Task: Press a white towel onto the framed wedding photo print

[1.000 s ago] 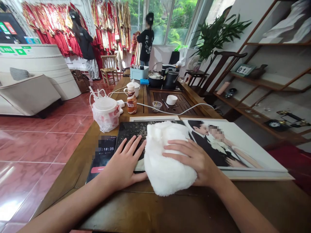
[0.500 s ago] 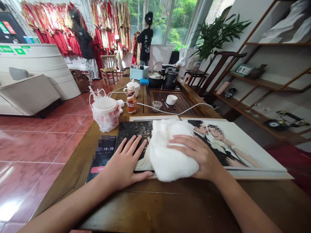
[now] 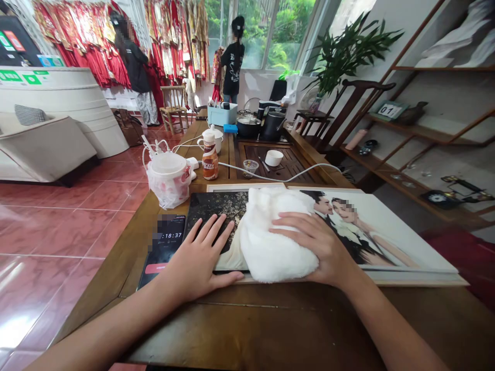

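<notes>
My left hand lies flat with spread fingers on the left part of a dark photo print, its thumb along the near edge. My right hand grips a fluffy white cloth, pressed down over the middle of the photo. The cloth hides much of the print beneath it. To the right, a framed wedding photo of a couple shows from under the cloth and my right forearm. A phone with a running timer lies beside my left wrist.
On the wooden table stand a bagged tub, a coffee bottle, a white bowl and a pot. A white cable crosses behind the photos. Two people stand by the hanging garments. Shelves line the right.
The white cloth has shifted slightly away from me and its folds have changed under my right hand. My left hand stays in place. The phone timer has advanced one second.
</notes>
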`<state>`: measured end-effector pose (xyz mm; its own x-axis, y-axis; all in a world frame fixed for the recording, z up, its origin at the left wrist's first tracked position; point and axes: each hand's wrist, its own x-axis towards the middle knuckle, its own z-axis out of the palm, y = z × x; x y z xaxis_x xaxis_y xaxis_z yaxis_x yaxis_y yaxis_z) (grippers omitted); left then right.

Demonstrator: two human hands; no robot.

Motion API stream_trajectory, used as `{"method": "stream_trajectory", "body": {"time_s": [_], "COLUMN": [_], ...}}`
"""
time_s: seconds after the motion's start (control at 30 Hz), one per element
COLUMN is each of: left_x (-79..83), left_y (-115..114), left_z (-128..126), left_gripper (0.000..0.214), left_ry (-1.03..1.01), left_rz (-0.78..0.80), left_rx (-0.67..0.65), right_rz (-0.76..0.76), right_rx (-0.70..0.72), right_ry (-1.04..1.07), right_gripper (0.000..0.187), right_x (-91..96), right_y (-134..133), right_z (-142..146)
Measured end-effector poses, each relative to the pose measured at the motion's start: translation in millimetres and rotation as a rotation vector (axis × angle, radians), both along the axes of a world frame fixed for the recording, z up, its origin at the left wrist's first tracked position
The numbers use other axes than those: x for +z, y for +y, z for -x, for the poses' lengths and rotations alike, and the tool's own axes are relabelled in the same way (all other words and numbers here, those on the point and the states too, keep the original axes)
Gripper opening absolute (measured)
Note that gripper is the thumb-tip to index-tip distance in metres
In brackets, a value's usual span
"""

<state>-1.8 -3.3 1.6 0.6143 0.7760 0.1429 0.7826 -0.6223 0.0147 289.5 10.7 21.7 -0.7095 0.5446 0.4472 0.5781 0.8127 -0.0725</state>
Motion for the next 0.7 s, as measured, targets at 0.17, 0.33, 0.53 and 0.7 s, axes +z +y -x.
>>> {"method": "stream_trajectory", "body": {"time_s": [0.17,0.33,0.53,0.7], "left_x": [-0.4,-1.1,-0.2,-0.7], "left_y": [-0.2,0.3,-0.9,-0.3], "left_z": [0.4,-0.6,1.0,0.5], "left_gripper": [0.088,0.093,0.089,0.092], "left_ry": [0.007,-0.004,0.015,-0.005], "left_rz": [-0.003,0.003,0.014,0.002], "left_rx": [-0.017,-0.001,-0.012,-0.006], "right_rz": [0.022,0.001,0.027,0.016], "right_rx": [0.102,-0.017,0.084,0.001], "right_ry": [-0.039,-0.009,-0.038,-0.035], "right_gripper": [0.054,0.051,0.056,0.053], "right_x": [-0.4,1.4,-1.0,0.5], "right_y": [-4.1,0.1,-4.4,-1.2], "right_z": [6.1,-1.3,5.3,-0.6]}}
